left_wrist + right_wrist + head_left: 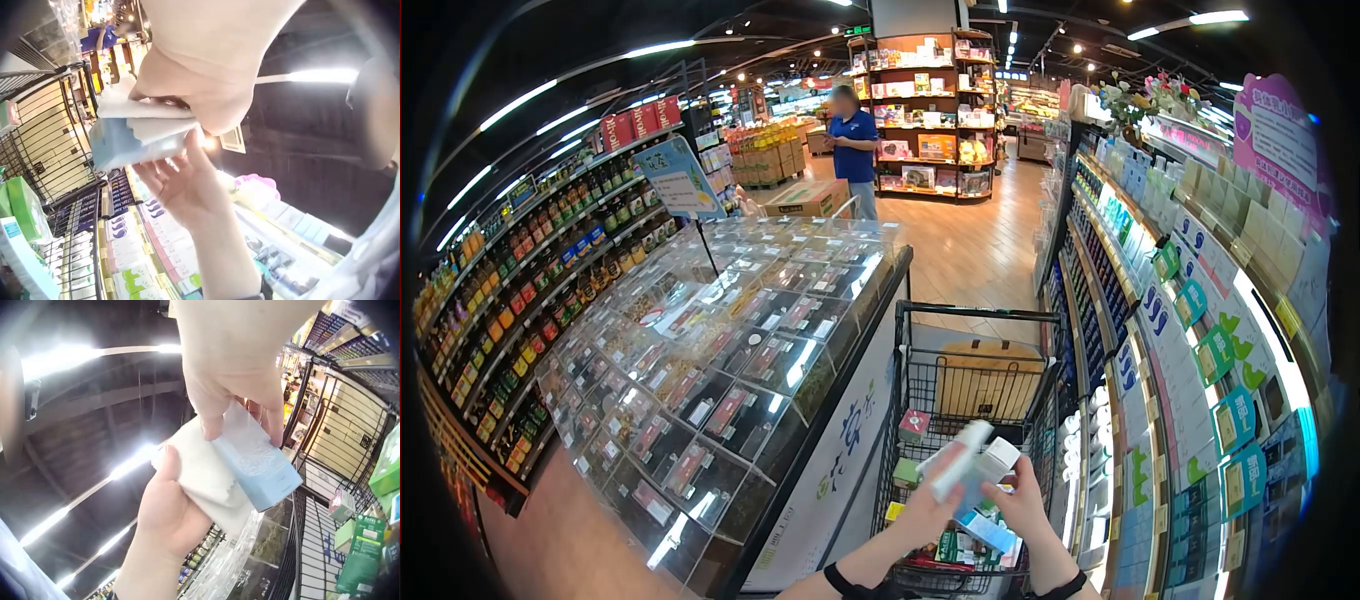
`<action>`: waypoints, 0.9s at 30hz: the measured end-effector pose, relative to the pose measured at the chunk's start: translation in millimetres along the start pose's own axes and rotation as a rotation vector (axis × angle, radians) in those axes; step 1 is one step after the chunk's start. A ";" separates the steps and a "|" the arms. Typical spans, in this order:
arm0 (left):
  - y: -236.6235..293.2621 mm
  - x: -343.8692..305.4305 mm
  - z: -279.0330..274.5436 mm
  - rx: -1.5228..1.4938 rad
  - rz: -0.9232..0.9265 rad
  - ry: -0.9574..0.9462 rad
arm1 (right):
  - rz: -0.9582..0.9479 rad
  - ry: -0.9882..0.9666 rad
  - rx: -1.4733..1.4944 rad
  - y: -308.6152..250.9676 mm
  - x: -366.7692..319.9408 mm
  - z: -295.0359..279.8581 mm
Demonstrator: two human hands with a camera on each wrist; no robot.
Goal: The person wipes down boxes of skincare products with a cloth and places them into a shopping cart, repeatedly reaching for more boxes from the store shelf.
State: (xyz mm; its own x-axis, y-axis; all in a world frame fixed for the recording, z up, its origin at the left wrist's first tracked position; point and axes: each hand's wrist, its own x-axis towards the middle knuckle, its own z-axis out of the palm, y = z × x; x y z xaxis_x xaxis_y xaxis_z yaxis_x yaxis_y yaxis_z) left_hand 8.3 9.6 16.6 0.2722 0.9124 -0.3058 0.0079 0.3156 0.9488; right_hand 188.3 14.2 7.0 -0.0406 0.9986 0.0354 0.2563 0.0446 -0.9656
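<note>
The left hand (pixel 930 507) grips a white cloth (pixel 203 462), its thumb on the near face, and the right hand (pixel 1022 492) holds a pale blue box (pixel 262 474) by one end, thumb and fingers on opposite sides. The cloth lies against the box, so the two things touch between the hands, and a black band (pixel 1064 587) circles the right wrist. Just below the hands is a wire shopping cart (pixel 985 311), carrying a green carton (pixel 364 547), a pink box (pixel 914 426) near its left side and a long light blue carton (pixel 990 531) almost under the fingers. To the left of the hands stands a counter (pixel 825 490) of clear bins with a sign (pixel 680 178) on a pole, and beyond it are rows of bottles (pixel 530 330). To their right run lit shelves of packages. Well ahead of the hands, a person in a blue shirt (pixel 853 140) stands near a tall display rack (pixel 953 110).
</note>
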 end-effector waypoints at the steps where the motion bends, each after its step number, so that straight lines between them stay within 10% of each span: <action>1: -6.5 4.6 7.9 0.308 0.411 0.024 | -0.009 -0.008 0.134 11.5 2.6 5.1; 2: -10.5 7.4 11.3 0.616 0.822 0.047 | -0.018 -0.015 0.267 17.8 3.9 8.2; 18: -12.8 -3.5 10.2 0.931 0.616 -0.133 | 0.320 0.159 0.510 -9.9 3.1 -12.4; 21: -27.8 7.7 6.3 0.643 0.711 -0.065 | 0.328 0.109 0.555 -9.1 4.1 -16.6; 23: -37.3 10.2 4.8 -0.038 0.440 -0.220 | 0.319 -0.024 0.543 -2.4 5.0 -18.1; 27: -29.2 5.9 4.2 -0.060 0.344 -0.256 | 0.278 0.003 0.502 -4.1 2.6 -10.0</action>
State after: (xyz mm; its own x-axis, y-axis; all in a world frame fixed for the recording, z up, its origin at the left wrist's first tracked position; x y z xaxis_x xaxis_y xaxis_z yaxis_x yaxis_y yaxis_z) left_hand 13.7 4.6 -12.6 0.4790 0.8755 0.0640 -0.1786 0.0258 0.9836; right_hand 196.8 16.9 13.6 -0.0343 0.9708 -0.2373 -0.2330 -0.2387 -0.9427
